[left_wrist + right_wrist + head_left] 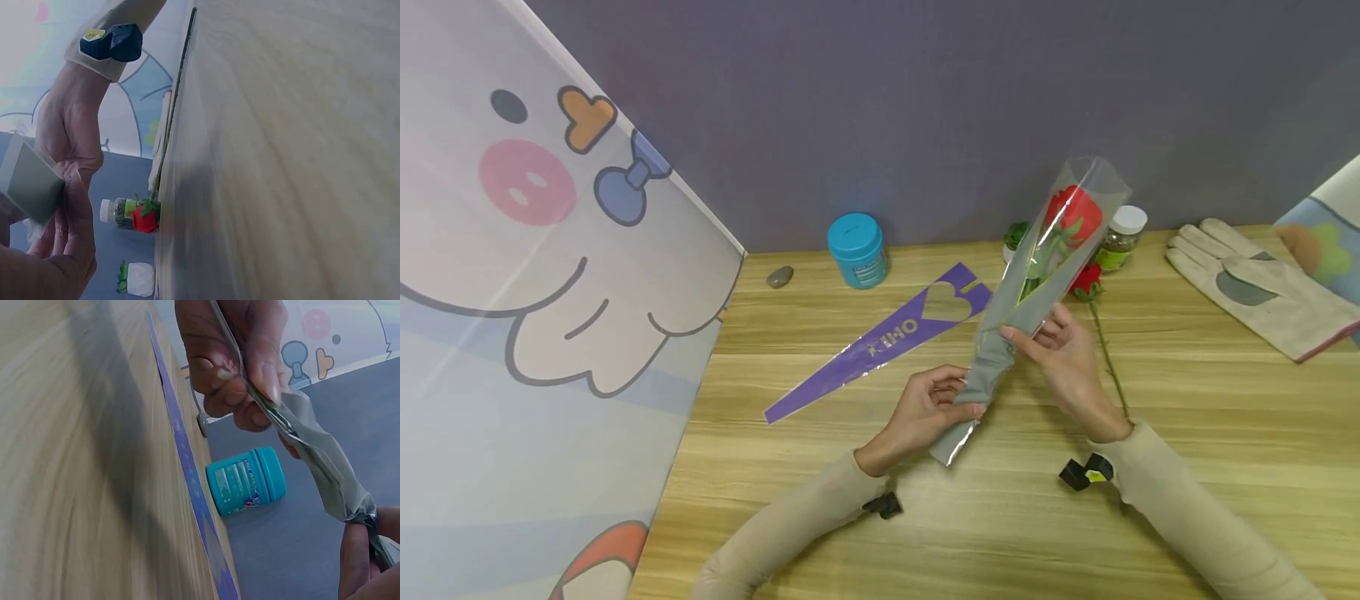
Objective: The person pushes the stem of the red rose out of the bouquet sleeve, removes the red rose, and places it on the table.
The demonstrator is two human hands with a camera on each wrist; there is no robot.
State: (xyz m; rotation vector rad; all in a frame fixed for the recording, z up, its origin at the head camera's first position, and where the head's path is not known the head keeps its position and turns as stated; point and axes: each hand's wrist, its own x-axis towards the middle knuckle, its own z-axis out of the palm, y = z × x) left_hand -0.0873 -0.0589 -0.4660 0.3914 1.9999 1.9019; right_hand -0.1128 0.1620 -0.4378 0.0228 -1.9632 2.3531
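Wrapping: seemingly well along; wrapped rose (1075,215) inside grey sleeve (992,367), above table (1000,533).
Hands: left hand (928,408), right hand (1067,354) curled, each pinching grey sleeve.
Left over: loose rose (1086,282), bare; purple sleeve (850,360), flat.

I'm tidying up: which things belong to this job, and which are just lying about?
Likely the job:
grey flower sleeve, in left hand and right hand
red rose inside
possibly purple flower sleeve and loose red rose

Seemingly lying about:
pebble
blue lidded tub
potted plant
white-capped jar
work gloves
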